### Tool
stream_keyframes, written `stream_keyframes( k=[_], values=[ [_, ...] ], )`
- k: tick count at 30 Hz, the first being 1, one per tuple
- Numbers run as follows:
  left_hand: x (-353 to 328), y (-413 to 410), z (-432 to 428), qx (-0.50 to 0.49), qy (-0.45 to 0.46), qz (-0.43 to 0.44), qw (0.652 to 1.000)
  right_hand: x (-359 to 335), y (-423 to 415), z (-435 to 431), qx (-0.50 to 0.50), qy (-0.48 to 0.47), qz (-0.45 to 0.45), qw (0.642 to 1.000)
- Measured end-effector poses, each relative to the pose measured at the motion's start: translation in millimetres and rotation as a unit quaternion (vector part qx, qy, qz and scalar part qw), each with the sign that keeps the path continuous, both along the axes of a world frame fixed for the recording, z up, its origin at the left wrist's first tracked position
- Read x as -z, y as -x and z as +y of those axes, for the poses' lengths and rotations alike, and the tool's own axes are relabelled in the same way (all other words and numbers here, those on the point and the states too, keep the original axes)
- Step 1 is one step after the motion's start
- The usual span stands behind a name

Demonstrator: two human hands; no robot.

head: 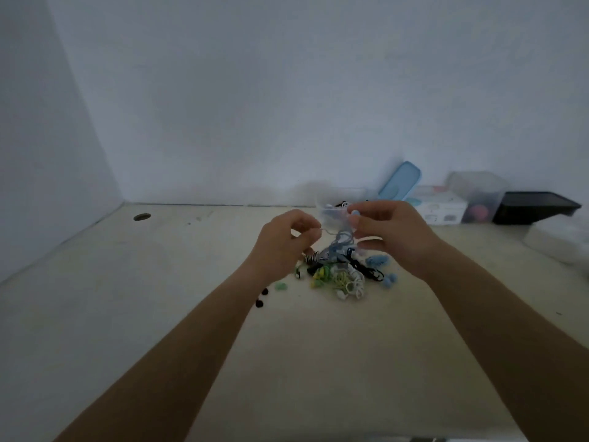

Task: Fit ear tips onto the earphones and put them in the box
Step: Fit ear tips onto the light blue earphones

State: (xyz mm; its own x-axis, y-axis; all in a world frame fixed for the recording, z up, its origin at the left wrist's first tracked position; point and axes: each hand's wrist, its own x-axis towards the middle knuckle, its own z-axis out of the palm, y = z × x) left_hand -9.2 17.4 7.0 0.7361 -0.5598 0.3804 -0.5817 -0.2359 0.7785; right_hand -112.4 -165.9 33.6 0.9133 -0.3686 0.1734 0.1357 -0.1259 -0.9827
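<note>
Earphones [342, 239], 1 blue pair, pinched by left hand [283, 240], right hand [392, 231].

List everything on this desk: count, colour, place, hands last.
table: one, beige, under everything
earphone pile: one, mixed colours, table centre
blue earphone: one, light blue, held above pile
loose ear tips: several, green, black, blue, around pile
clear box: one, transparent, behind hands
blue lid: one, blue, leaning on wall
white carton: one, white, back right
clear container: one, transparent, back right
black tray: one, black, far right
left hand: one, pinches cable
right hand: one, pinches earbud
</note>
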Motion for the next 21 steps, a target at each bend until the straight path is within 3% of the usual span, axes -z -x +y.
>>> stream_keyframes(
  k=[7,11,16,21],
  values=[
    [-47,-35,-62,-0.026,0.083,0.038,0.995,-42,-41,-43,0.096,-0.035,-0.043,0.994],
    [-51,-69,-104,-0.065,0.038,-0.055,0.996,-44,-76,-70,0.122,-0.034,-0.043,0.991],
    [-37,-109,-145,-0.104,-0.028,-0.081,0.991,-28,-127,-103,0.16,0.008,-0.001,0.987],
    [-10,-136,-164,-0.108,-0.155,-0.099,0.977,1,-156,-128,0.217,0.225,0.053,0.948]
  ],
)
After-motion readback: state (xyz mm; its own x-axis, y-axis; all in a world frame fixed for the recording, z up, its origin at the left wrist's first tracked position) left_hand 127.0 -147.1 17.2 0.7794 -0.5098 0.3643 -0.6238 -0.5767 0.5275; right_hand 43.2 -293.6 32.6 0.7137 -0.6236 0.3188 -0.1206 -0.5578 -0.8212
